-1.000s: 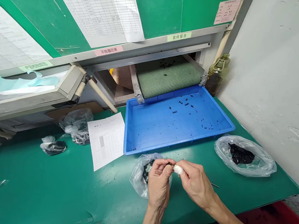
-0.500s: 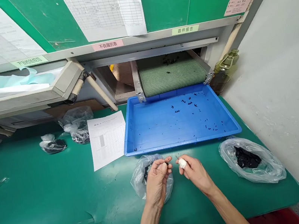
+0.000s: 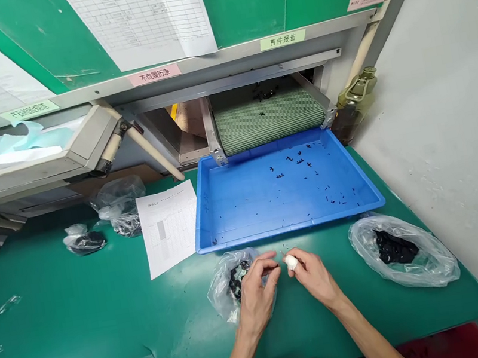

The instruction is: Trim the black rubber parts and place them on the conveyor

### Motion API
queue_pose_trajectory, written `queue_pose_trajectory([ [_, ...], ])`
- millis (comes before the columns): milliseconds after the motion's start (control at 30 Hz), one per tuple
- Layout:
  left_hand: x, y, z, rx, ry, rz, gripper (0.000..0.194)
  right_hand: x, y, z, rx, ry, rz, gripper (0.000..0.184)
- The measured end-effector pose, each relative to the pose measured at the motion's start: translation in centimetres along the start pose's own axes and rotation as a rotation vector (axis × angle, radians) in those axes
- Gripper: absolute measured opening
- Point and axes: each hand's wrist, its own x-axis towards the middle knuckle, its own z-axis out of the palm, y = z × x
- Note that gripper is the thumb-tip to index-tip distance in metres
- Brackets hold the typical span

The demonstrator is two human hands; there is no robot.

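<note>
Above the near edge of the blue tray's front table area, my left hand [image 3: 256,288] has its thumb and fingers drawn together. A dark speck shows at their tips, too small to name. My right hand [image 3: 313,276], with white wrapping [image 3: 291,262] on the thumb, is closed in a pinch. From it a thin grey tip pokes out toward my left hand; the rest of that thin tool is hidden. The fingertips of both hands are close but apart. Under my left hand lies an open clear plastic bag [image 3: 220,288] with small black parts [image 3: 238,279] in it.
A blue tray [image 3: 248,239] with scattered small black pieces stands beneath the end of a green mesh conveyor belt [image 3: 266,120]. An open bag of black parts [image 3: 396,246] lies right. Left are a printed sheet [image 3: 170,232] and tied bags [image 3: 85,241]. A bottle [image 3: 356,100] stands by the wall.
My left hand has turned and its index finger has straightened, uncovering more of the black parts in the bag. My right hand keeps its pinch. The whole view has tilted slightly.
</note>
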Motion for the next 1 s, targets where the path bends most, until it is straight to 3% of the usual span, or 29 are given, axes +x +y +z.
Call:
queue_pose_trajectory([
  [200, 0.5, -0.2, 0.2, 0.079, 0.041, 0.043, 0.005, -0.3, 1.3, -0.4, -0.009, 0.044, 0.011, 0.019],
  [433, -0.6, -0.1, -0.9, -0.245, 0.208, -0.109, 0.015, -1.1, 4.3, -0.7, -0.023, 0.043, 0.055, 0.021],
  [633, -2.5, -0.6, -1.7, -0.425, 0.230, -0.245, 0.026, -1.4, 6.9, -0.3, -0.010, 0.004, 0.107, 0.022],
  [1000, -4.1, -1.4, -3.1, -0.458, 0.280, -0.240, 0.024, -1.2, 7.4, -0.2, 0.011, -0.030, 0.133, 0.028],
])
